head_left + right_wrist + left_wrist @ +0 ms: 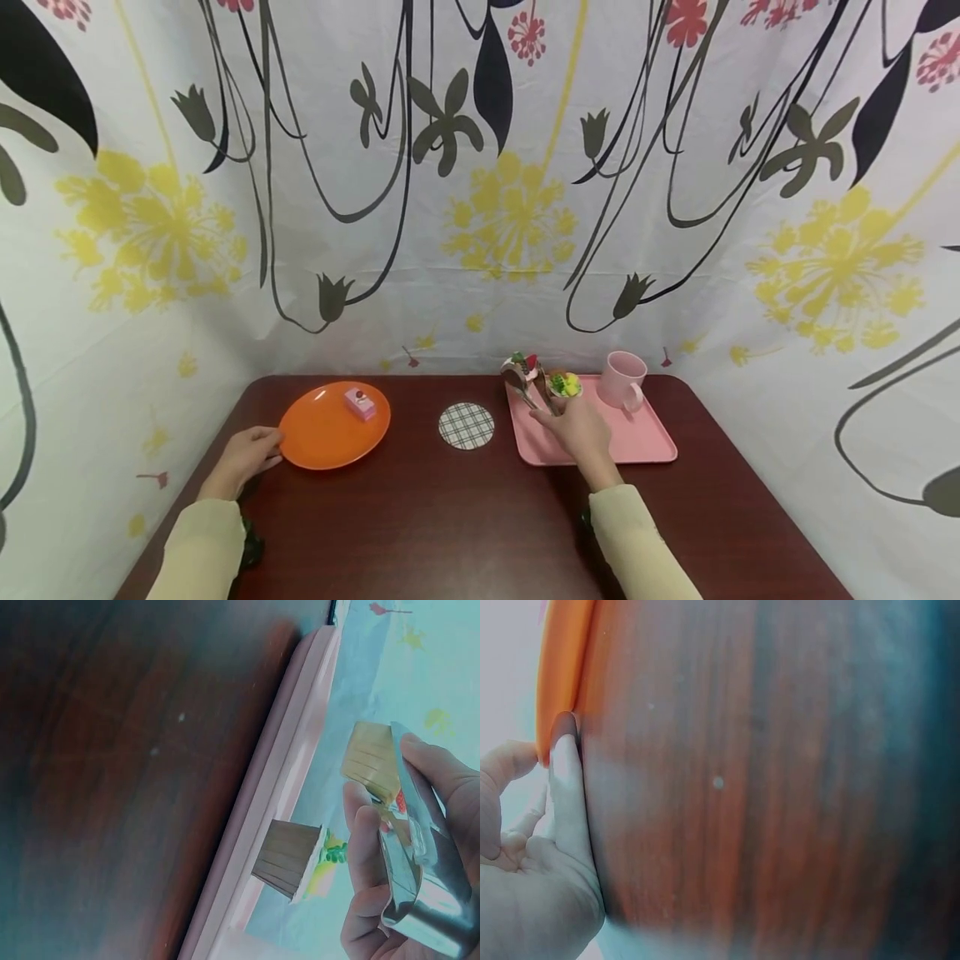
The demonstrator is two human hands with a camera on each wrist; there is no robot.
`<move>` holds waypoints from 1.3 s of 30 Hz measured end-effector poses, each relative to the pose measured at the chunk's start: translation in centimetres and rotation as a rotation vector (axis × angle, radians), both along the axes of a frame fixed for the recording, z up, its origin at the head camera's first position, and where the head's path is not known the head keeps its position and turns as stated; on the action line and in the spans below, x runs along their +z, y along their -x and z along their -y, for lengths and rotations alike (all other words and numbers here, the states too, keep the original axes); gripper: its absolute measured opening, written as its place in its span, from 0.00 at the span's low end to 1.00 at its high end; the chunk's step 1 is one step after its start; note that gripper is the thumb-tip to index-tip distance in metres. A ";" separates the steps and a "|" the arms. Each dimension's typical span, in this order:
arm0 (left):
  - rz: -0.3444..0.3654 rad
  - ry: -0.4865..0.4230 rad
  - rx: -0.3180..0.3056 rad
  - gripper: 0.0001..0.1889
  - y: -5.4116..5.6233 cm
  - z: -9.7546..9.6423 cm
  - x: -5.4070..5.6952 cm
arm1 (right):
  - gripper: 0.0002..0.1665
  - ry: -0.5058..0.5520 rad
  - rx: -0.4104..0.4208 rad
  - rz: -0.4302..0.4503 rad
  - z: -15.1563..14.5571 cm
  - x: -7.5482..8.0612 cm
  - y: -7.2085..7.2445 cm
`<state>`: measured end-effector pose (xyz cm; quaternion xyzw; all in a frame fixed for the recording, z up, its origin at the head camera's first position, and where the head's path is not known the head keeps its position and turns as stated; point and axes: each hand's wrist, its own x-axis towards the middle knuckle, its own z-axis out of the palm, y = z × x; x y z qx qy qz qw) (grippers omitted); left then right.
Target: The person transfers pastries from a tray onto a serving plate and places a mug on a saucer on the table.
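Note:
My left hand pinches the near-left rim of an orange plate, fingertips beneath the edge in the left wrist view. A small pink cake piece lies on that plate. On the right, my right hand grips metal tongs above a pink tray. Between the tong ends is a cupcake with red and green topping, apparently raised off the tray. Another cupcake, topped yellow and green, stands on the tray beside it.
A pink mug stands at the tray's back right corner. Between plate and tray lies a round checked coaster on the dark wooden table. A patterned cloth hangs behind the table and along both sides.

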<state>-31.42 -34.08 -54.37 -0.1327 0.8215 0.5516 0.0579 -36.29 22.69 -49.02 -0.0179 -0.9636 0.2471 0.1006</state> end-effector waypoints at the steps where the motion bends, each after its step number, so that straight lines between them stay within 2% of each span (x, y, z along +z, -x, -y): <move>1: 0.002 0.001 0.002 0.33 0.0 0.0 0.0 | 0.23 0.004 0.004 -0.002 0.1 0.0 -0.1; 10: -0.005 0.007 -0.007 0.33 -0.2 0.0 0.1 | 0.23 0.003 0.017 -0.004 1.2 0.2 -0.6; 18: -0.005 0.003 0.002 0.33 -0.3 0.1 -0.2 | 0.40 -0.020 0.019 -0.002 2.6 0.4 -1.0; 27: -0.017 -0.007 0.005 0.32 -0.4 -0.2 0.0 | 0.34 0.011 0.047 -0.049 3.8 0.6 -1.4; 33: -0.015 -0.006 0.010 0.31 -0.5 -0.1 0.1 | 0.33 0.029 0.078 -0.033 5.0 0.9 -1.5; 39: -0.019 -0.011 0.006 0.32 -0.5 -0.1 0.1 | 0.27 0.043 0.126 -0.025 6.0 1.1 -1.7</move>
